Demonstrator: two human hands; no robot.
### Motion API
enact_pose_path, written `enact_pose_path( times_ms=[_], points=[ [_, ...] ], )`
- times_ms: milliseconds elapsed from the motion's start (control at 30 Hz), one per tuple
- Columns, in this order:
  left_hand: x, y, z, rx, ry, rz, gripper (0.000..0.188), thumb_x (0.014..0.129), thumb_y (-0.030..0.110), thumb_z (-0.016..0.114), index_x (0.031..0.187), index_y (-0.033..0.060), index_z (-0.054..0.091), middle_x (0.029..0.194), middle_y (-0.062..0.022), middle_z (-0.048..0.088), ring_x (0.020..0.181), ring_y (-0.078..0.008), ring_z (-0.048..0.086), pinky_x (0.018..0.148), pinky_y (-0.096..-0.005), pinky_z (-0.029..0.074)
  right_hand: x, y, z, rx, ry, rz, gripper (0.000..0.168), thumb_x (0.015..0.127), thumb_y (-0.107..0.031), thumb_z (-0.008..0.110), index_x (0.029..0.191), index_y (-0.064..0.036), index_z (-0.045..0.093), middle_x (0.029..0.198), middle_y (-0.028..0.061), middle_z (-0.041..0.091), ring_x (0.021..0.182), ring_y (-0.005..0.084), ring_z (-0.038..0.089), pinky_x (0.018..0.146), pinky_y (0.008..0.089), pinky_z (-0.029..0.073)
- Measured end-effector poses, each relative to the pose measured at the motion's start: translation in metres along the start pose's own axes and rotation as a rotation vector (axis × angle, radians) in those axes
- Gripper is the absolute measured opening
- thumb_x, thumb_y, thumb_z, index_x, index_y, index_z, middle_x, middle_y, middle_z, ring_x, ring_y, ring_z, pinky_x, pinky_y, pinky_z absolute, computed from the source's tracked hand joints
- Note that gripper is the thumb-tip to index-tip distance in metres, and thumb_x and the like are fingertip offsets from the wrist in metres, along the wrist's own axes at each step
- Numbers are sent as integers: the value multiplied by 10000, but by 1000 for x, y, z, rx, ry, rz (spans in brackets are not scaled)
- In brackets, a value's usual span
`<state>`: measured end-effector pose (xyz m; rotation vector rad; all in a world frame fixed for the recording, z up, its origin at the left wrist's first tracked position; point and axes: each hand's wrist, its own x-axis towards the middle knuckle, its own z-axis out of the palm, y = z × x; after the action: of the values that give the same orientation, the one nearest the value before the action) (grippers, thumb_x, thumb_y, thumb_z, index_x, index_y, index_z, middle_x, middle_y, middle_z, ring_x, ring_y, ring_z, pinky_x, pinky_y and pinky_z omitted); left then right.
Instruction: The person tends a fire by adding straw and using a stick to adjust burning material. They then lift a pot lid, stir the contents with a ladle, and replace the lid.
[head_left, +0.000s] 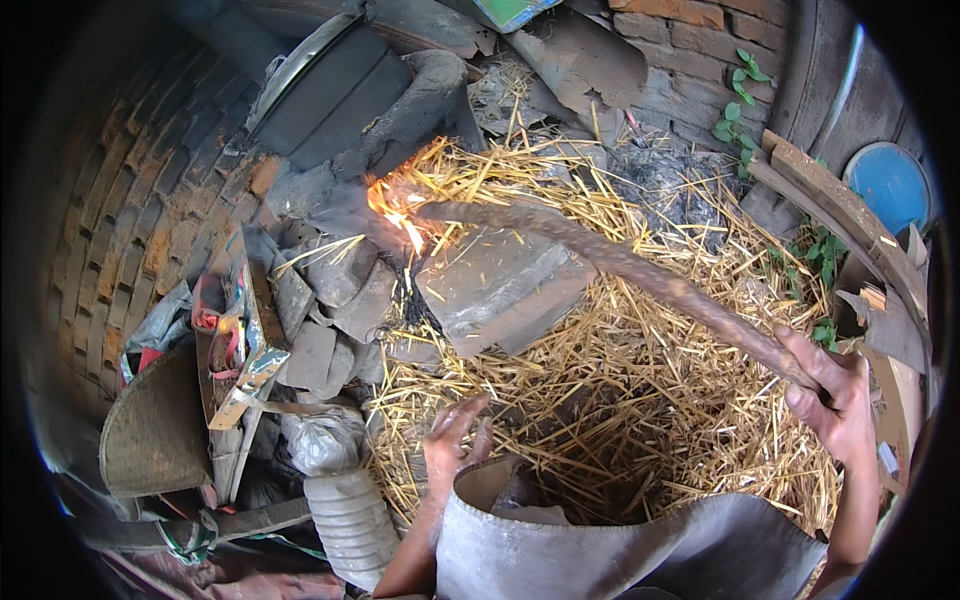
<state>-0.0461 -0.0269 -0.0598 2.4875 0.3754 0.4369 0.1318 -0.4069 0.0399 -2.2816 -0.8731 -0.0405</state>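
Note:
My right hand (832, 397) grips the near end of a long, bent wooden stick (630, 266). The stick's far end reaches into burning straw (394, 206) at the mouth of a blackened stove (420, 112). Empty, with its fingers apart, my left hand (456, 435) hovers over straw next to the upper edge of a grey sheet (555, 551) in front of my body. Loose yellow straw (675, 360) covers the ground between my hands and the fire. A large dark pot (330, 97) is set on the stove, tilted in this view.
A flat stone slab (502, 285) lies just before the flames. At left are a brick wall (120, 217), broken bricks (307, 360), a worn wooden frame (247, 337) and a ribbed plastic bottle (352, 517). Wooden boards (840, 202) and a blue round object (889, 187) stand at right.

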Motion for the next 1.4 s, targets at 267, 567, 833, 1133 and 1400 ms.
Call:
enact_pose_path(
  times_ms=[267, 567, 833, 1133, 1400],
  points=[
    [17, 21, 17, -27, -31, 60, 337, 785, -29, 640, 1115, 27, 671, 1083, -163, 685, 993, -313, 660, 876, -370, 525, -116, 61, -21, 34, 147, 399, 548, 847, -326, 672, 1274, 6, 586, 703, 93, 642, 507, 109, 462, 519, 293, 396],
    [32, 37, 36, -10, -126, 157, 304, 801, -7, 650, 1103, 17, 671, 1075, -184, 682, 1004, -327, 657, 881, -384, 514, -65, 77, 5, -112, 37, 486, 459, 908, -220, 581, 1352, -111, 540, 640, 185, 634, 402, 229, 476, 476, 377, 434],
    [24, 38, 30, 19, -139, 152, 292, 825, -4, 645, 1115, 23, 670, 1059, -169, 692, 971, -277, 667, 824, -340, 519, -125, 86, 5, -226, -207, 311, 505, 848, -174, 651, 1333, -80, 549, 647, 168, 652, 463, 270, 582, 533, 374, 520],
    [26, 35, 33, 33, -231, 129, 277, 837, 21, 638, 1112, 17, 671, 1056, -188, 685, 971, -291, 671, 859, -361, 511, -228, 38, -68, -256, -228, 390, 440, 823, -142, 669, 1251, -57, 618, 613, 95, 639, 412, 161, 524, 392, 335, 428],
    [40, 40, 28, 13, -221, 242, 256, 842, -8, 637, 1096, 5, 668, 1039, -171, 692, 916, -226, 673, 796, -314, 519, -93, 82, 2, -42, -12, 533, 485, 930, -288, 556, 1356, -58, 520, 537, 137, 569, 394, 184, 489, 443, 347, 442]
  ],
)
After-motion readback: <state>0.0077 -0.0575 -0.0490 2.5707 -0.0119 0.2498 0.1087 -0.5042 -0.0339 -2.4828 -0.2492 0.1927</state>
